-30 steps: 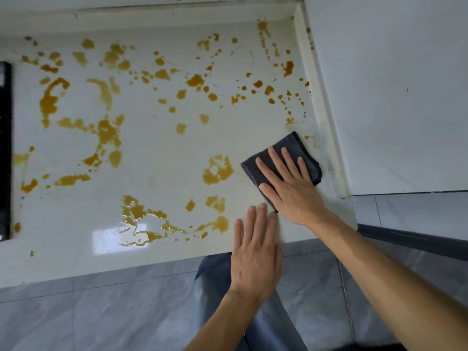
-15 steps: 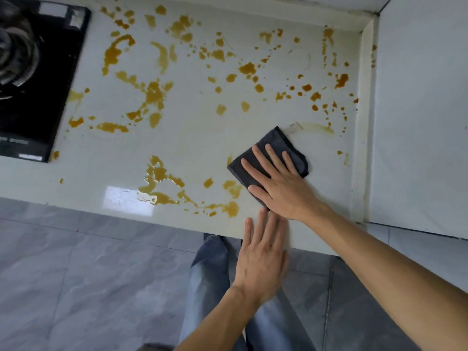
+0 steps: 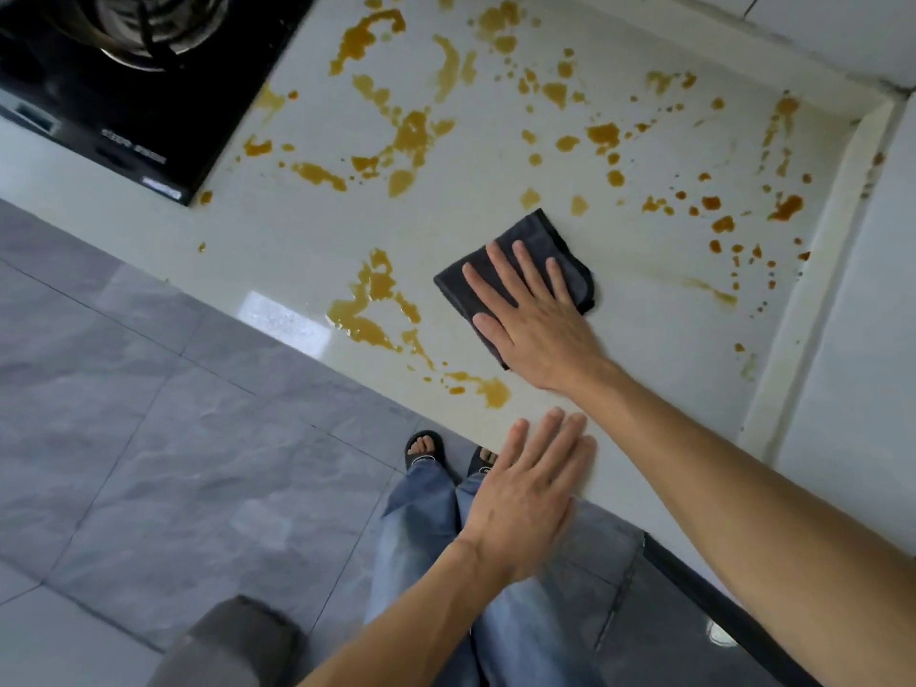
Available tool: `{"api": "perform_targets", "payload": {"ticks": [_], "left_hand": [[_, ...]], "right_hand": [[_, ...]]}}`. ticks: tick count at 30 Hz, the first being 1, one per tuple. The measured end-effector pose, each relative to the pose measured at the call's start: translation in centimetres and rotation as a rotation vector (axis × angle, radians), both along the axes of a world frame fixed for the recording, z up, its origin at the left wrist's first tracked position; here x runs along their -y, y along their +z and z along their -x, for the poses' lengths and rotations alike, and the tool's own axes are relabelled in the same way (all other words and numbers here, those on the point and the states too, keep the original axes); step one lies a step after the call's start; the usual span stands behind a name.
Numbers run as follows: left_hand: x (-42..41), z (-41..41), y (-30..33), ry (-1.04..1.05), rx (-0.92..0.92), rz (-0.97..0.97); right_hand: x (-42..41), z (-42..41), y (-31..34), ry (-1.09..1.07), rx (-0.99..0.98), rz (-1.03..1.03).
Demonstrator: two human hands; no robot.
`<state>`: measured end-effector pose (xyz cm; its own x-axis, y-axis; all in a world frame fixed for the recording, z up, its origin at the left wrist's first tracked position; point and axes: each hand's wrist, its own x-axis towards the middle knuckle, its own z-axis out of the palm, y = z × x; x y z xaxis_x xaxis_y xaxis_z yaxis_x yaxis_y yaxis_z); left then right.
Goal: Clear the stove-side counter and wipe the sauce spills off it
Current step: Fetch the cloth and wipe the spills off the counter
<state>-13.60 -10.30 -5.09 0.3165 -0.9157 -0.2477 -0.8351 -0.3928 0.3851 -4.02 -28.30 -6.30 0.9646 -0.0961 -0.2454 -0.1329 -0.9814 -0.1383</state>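
A pale counter is spattered with brown sauce spills from the stove side to the right wall. My right hand lies flat, fingers spread, pressing a folded dark grey cloth onto the counter near its front middle. A faint wiped smear trails to the cloth's right. My left hand rests flat and empty on the counter's front edge, just below the right hand.
A black gas stove sits at the counter's left end. A white wall and raised lip close off the right side. Grey floor tiles, my jeans and sandals show below the edge.
My right hand has slid the cloth leftward across the counter, away from the right wall, leaving a thin smear. The view has swung left and tilted, bringing the stove in. My left hand stays put.
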Motion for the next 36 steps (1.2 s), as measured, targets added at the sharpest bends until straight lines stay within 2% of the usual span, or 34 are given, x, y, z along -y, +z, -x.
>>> {"api": "perform_targets", "payload": {"ticks": [2, 5, 8, 10, 12, 15, 19, 23, 26, 29, 33, 36], "left_hand": [[0.0, 0.1, 0.2, 0.019, 0.023, 0.010], [0.1, 0.1, 0.5, 0.020, -0.017, 0.012], [-0.1, -0.1, 0.7, 0.014, -0.017, 0.072], [-0.1, -0.2, 0.6, 0.055, -0.025, 0.101], [-0.1, 0.0, 0.2, 0.076, 0.025, 0.136], [-0.1, -0.4, 0.3, 0.051, -0.017, 0.045], [-0.3, -0.5, 0.2, 0.047, 0.004, 0.045], [0.2, -1.4, 0.1, 0.172, -0.060, 0.109], [0.2, -3.0, -0.1, 0.252, -0.053, 0.041], [0.1, -3.6, -0.5, 0.279, -0.048, 0.075], [-0.5, -4.0, -0.7, 0.303, -0.044, 0.084], [-0.5, -4.2, -0.8, 0.284, -0.066, 0.065]], "right_hand": [[-0.1, 2.4, 0.1, 0.007, -0.018, 0.008], [-1.5, 5.7, 0.2, 0.156, -0.037, -0.009], [-4.8, 4.5, -0.2, 0.375, -0.032, -0.014], [-6.7, 2.1, -0.6, 0.407, -0.013, -0.020], [-7.1, -0.8, -0.9, 0.360, 0.015, -0.019], [-4.8, -4.2, -0.9, 0.219, 0.028, 0.010], [-2.0, -2.2, -0.7, 0.120, 0.005, 0.021], [-5.7, 0.5, -0.6, 0.200, -0.009, 0.005], [-9.3, -2.9, -0.5, 0.325, -0.030, -0.047], [-10.7, -7.8, -0.6, 0.338, -0.017, -0.076], [-7.4, -11.4, -0.3, 0.190, -0.011, -0.072], [-3.1, -9.2, -0.5, 0.057, -0.005, -0.052]]}}
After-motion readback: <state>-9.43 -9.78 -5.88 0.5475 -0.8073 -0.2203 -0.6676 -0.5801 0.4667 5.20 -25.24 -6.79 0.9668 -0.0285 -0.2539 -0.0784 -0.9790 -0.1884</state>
